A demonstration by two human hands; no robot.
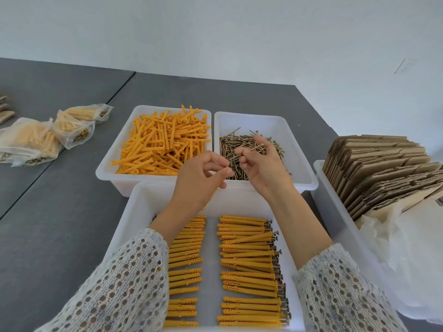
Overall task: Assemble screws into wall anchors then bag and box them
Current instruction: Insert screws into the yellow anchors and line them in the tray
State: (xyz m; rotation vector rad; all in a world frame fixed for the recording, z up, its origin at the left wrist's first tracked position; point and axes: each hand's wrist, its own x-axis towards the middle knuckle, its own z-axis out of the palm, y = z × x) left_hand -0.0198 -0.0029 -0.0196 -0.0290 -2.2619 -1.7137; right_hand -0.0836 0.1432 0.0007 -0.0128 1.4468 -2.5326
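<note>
Screw (251,149) pinched between right hand (261,161) thumb and fingertips, orange anchor (213,191) gripped in curled left hand (201,178), both above screw bin (297,149)

A small packing workshop: a plain grey surface (60,212) against a bare white wall (215,32), white bins of loose orange anchors (163,142) and screws (242,149) at 12 o'clock, flattened cardboard boxes (383,168) at 2 o'clock, filled bags (48,135) at 10 o'clock.
</note>
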